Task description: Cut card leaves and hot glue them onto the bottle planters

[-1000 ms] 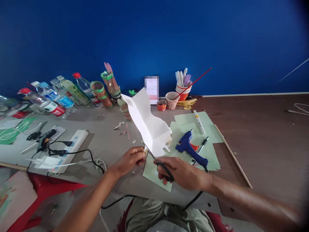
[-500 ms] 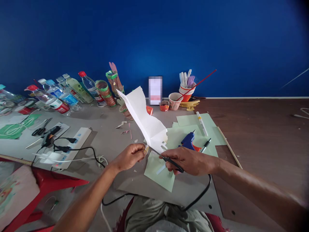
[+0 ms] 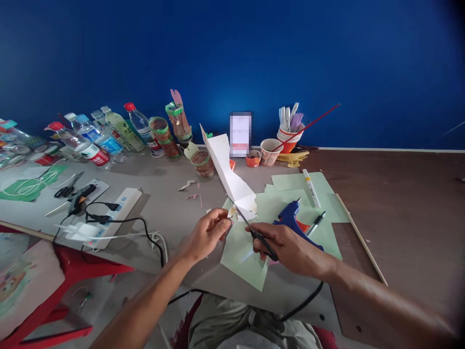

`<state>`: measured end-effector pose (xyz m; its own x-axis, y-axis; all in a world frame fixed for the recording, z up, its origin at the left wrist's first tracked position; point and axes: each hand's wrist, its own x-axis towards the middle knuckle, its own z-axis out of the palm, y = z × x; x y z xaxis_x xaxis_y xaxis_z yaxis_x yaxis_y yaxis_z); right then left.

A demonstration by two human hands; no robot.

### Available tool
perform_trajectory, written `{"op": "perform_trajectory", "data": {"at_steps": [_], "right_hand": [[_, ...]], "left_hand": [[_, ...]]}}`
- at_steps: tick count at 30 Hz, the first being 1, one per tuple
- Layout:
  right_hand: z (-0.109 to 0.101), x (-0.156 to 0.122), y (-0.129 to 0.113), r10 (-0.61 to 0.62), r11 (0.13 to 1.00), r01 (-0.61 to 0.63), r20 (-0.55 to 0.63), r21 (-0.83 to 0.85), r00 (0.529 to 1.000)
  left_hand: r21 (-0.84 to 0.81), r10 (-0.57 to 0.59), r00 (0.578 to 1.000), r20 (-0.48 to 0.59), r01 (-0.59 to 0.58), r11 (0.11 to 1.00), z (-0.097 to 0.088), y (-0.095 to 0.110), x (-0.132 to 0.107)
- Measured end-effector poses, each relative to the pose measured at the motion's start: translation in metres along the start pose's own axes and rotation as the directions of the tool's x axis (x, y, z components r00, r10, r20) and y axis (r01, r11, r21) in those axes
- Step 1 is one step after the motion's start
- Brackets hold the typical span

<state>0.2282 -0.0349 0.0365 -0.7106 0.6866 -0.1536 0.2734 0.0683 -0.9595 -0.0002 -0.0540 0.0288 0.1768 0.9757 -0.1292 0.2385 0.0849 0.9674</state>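
My left hand (image 3: pixel 209 231) pinches the lower end of a white sheet of paper (image 3: pixel 232 179), near a small yellowish patch. The sheet stands up and away from me, creased lengthwise, with a ragged cut edge on its right. In my right hand (image 3: pixel 286 245) is a pair of black-handled scissors (image 3: pixel 264 244). Their blades reach up-left to the paper's lower end, just beside my left fingertips. Under my hands lie pale green sheets (image 3: pixel 247 274). A blue glue gun (image 3: pixel 289 213) rests just beyond my right hand, partly hidden by it.
At left are a white power strip (image 3: pixel 123 206) with cables and another pair of scissors (image 3: pixel 69 186). Bottles (image 3: pixel 96 154) and decorated cups (image 3: pixel 165 138) line the back, with a phone (image 3: pixel 240 133) and a paper cup (image 3: pixel 271 152). A marker (image 3: pixel 311 188) and pen (image 3: pixel 317 222) lie right.
The view has shifted slightly, so the tabletop things sit further right. The white paper has turned to a narrower angle, and its lower end has come away from the table toward my left fingers.
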Motion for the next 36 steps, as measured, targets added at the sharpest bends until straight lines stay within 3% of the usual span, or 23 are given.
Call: {"op": "perform_trajectory", "data": {"at_steps": [7, 15, 19, 22, 25, 31, 36], "right_hand": [[0.011, -0.011, 0.009, -0.018, 0.999, 0.014, -0.110, -0.037, 0.994], [0.010, -0.005, -0.001, -0.037, 0.998, 0.030, -0.122, -0.056, 0.992], [0.009, -0.003, 0.003, -0.058, 0.998, 0.056, -0.110, -0.027, 0.992], [0.008, -0.004, 0.006, -0.069, 0.998, 0.068, -0.128, -0.010, 0.989], [0.007, -0.008, 0.003, -0.074, 0.997, 0.074, -0.170, -0.010, 0.983], [0.005, -0.025, -0.005, -0.074, 0.997, 0.077, -0.181, 0.007, 0.981], [0.010, -0.026, 0.001, -0.016, 1.000, 0.017, -0.126, 0.009, 0.992]], "left_hand": [[0.039, 0.017, 0.999, -0.044, -0.015, 0.999, 0.020, 0.004, 0.007], [0.040, 0.053, 0.990, -0.127, -0.048, 0.998, 0.017, 0.008, 0.005], [0.097, 0.192, 0.967, -0.167, -0.177, 0.979, 0.014, 0.010, 0.011], [0.115, 0.284, 0.949, -0.139, -0.269, 0.956, 0.013, 0.012, 0.018], [0.112, 0.303, 0.950, -0.076, -0.294, 0.949, 0.012, 0.018, 0.026], [0.098, 0.299, 0.950, 0.086, -0.307, 0.947, 0.009, 0.032, 0.029], [0.057, 0.223, 0.971, 0.087, -0.228, 0.972, 0.010, 0.017, 0.022]]}}
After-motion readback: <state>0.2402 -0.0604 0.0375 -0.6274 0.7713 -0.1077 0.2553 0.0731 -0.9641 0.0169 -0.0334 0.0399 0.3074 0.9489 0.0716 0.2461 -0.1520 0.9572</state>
